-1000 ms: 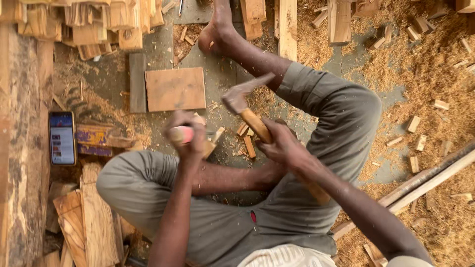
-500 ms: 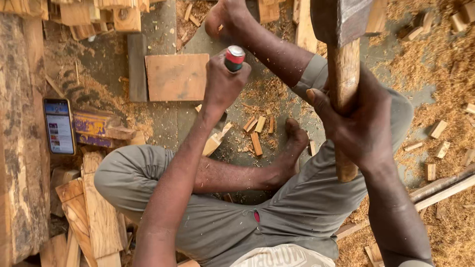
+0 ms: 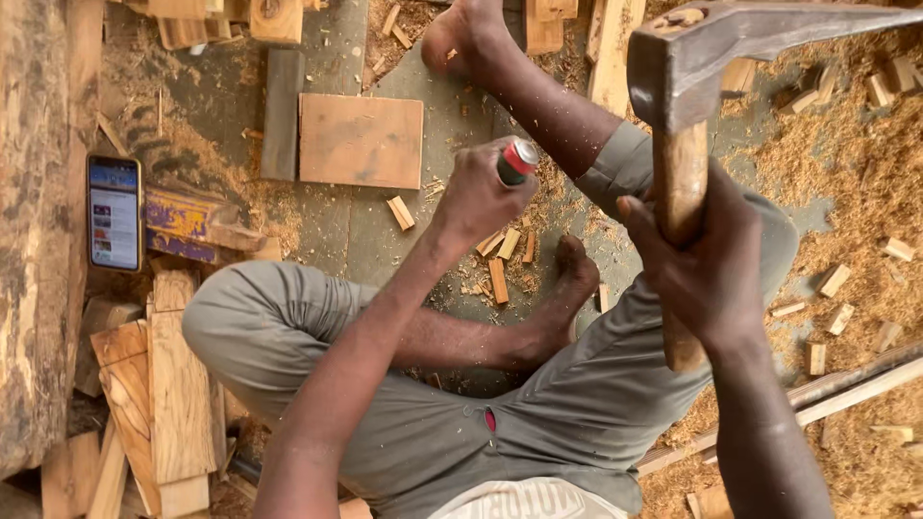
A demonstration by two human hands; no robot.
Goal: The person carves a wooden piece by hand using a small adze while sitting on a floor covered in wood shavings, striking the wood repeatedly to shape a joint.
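Observation:
My right hand grips the wooden handle of a hammer, whose dark metal head is raised high near the top right of the view. My left hand is closed around a chisel with a red and silver cap, held over the floor between my legs. Small cut wood pieces lie on the floor beside my bare foot. My other foot rests near the top. I sit on the floor in grey trousers.
A flat square board and a dark plank lie ahead of me. A phone with a lit screen rests at the left beside a thick log. Stacked wood offcuts sit lower left; sawdust and blocks cover the right.
The hammer has risen from low by my knee to high at the top right. My left hand with the chisel has lifted from the floor, then lowered a little.

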